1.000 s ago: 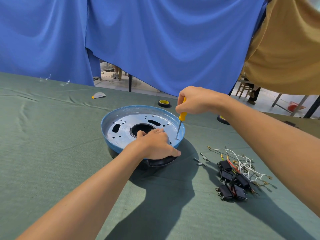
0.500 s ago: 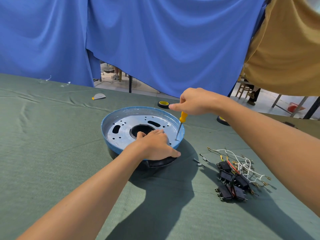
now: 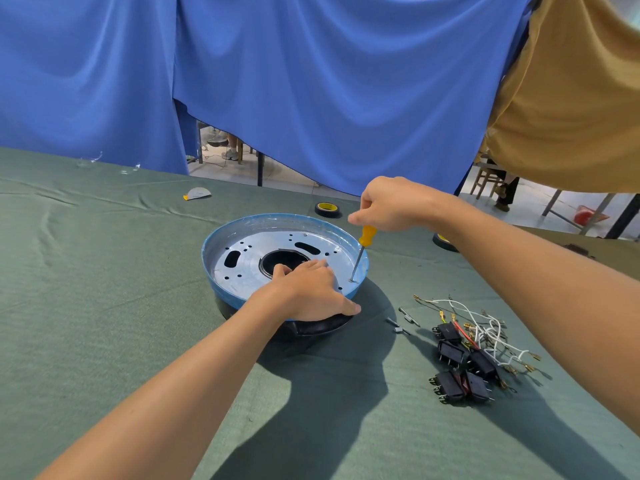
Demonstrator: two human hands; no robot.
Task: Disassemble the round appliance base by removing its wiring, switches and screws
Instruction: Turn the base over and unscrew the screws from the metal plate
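Note:
The round appliance base point(image 3: 242, 265) lies on the green cloth, blue-rimmed, with a silver holed plate and a black underside. My left hand point(image 3: 311, 289) rests on its near edge, fingers laid over the plate and thumb hooked round the rim. My right hand point(image 3: 391, 204) grips the orange handle of a screwdriver point(image 3: 362, 251), whose tip stands in a screw spot at the plate's right edge. To the right lie black switches point(image 3: 460, 365) tangled with white and red wires point(image 3: 485, 330), and a few loose screws point(image 3: 401, 322).
Green cloth point(image 3: 104, 306) covers the whole table. Two tape rolls sit behind the base point(image 3: 327, 209) and under my right forearm point(image 3: 443, 240). A small white label point(image 3: 197, 194) lies at the far left. Blue and tan curtains hang at the back.
My right hand has turned on the screwdriver handle, with its fingers shifting round; the tip stays in the same spot. My left hand has not moved.

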